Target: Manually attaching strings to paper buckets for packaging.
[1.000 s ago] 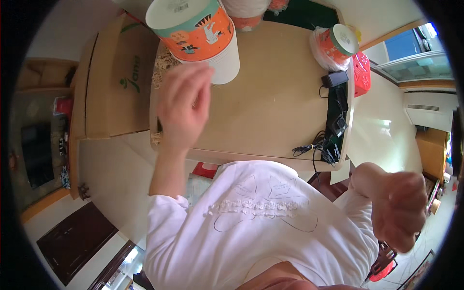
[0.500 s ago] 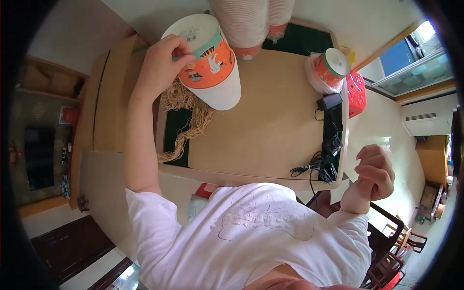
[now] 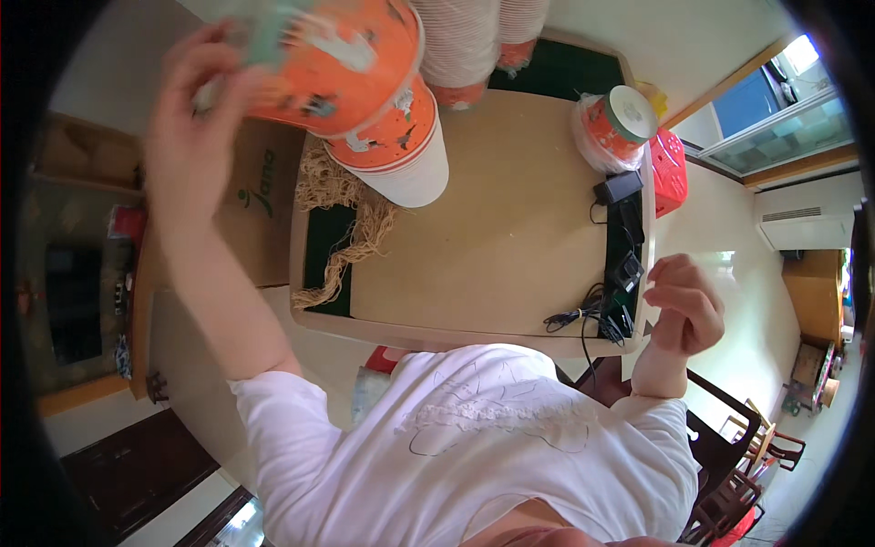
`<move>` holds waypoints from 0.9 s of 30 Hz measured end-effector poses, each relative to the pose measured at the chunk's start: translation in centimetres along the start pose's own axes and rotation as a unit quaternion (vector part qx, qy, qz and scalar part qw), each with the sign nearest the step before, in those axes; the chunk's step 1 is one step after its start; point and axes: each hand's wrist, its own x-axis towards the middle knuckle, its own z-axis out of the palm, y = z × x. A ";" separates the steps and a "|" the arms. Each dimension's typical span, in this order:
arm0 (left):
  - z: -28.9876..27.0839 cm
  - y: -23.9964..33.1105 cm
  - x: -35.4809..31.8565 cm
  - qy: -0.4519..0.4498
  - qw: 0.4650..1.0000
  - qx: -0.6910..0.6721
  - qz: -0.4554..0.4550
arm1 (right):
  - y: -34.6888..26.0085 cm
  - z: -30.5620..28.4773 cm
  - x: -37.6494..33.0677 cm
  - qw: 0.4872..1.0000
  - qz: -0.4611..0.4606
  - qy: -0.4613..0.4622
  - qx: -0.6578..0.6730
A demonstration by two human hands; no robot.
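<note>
hands (image 3: 187, 128) apart; left — gripping orange cup (image 3: 342, 59)

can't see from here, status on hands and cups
Left hand gripping orange cup, over cup stack. Right hand curled, nothing visible in it. Tan strands lie beside the stack.

Left hand (image 3: 191, 128) holds orange tub (image 3: 351, 68) above stack (image 3: 406, 178).

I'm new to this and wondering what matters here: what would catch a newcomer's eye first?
Probably the big orange bucket-like cup at the upper left, blurred in the left hand and overlapping a nested cup stack in view. Next might come the tangled tan strands on the table's left side, then the bright red stool-like item beyond its right edge.
</note>
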 end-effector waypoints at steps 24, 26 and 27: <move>15.9 -1.8 -31.6 -0.083 0.367 -0.777 -0.505 | 8.4 7.8 -9.4 0.721 0.604 -0.165 0.299; 18.6 -2.4 -35.2 -0.066 0.334 -0.754 -0.562 | 8.4 7.5 -10.1 0.678 0.662 -0.146 0.285; 19.0 -2.1 -35.7 -0.066 0.333 -0.750 -0.568 | 8.5 7.5 -10.7 0.678 0.660 -0.168 0.275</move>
